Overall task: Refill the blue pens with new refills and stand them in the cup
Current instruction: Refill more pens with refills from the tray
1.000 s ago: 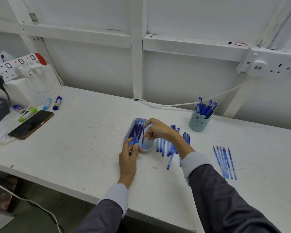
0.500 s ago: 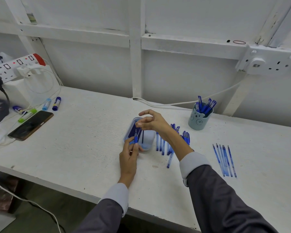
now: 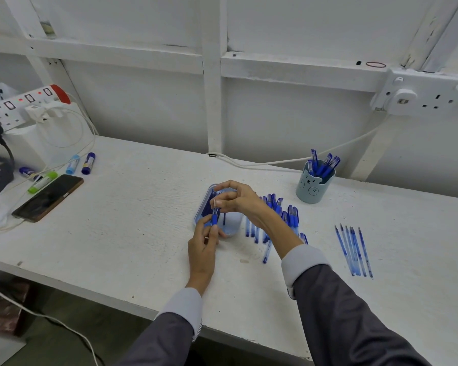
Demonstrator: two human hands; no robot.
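Observation:
My left hand [image 3: 204, 240] grips a blue pen barrel [image 3: 214, 220] upright, just in front of a clear plastic box [image 3: 232, 225] of dark refills. Above it, my right hand [image 3: 238, 199] pinches the top end of a thin refill [image 3: 215, 206] that goes down into the barrel. A row of blue pens [image 3: 278, 217] lies on the table right of the box, partly hidden by my right forearm. Several loose refills [image 3: 353, 250] lie further right. The light blue bear-face cup [image 3: 313, 186] stands at the back right with several pens in it.
A phone [image 3: 48, 198] lies at the left with glue sticks [image 3: 87, 163] and a green marker [image 3: 43, 182] behind it. A power strip [image 3: 24, 101] sits on a white box at far left. A white cable [image 3: 275, 162] runs along the wall to a socket [image 3: 423, 96].
My right hand has lifted from the box and come over the barrel in my left hand, with a refill now pinched above it. My left hand has stayed almost still.

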